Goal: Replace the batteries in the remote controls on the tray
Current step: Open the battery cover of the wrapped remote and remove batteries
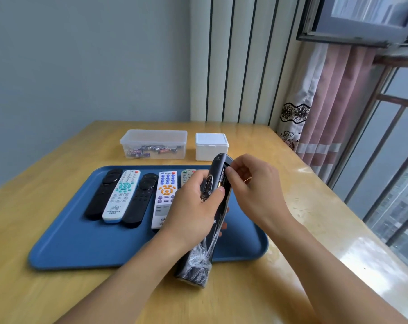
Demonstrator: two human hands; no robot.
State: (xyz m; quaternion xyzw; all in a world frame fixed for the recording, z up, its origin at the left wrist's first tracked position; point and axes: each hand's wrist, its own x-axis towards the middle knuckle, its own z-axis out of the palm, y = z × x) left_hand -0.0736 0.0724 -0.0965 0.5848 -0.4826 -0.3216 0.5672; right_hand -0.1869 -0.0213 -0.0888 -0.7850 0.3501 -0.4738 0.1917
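While raised above the blue tray (65, 244), the black plastic-wrapped remote (202, 260) is gripped in the left hand (193, 206); right hand (254, 183) fingertips pinch inside its open battery bay. Five remotes (122, 195) lie on the tray; battery box (154, 143) behind.

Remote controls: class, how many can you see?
6: five on the blue tray, at and; one held in hand. Hands may hide others.
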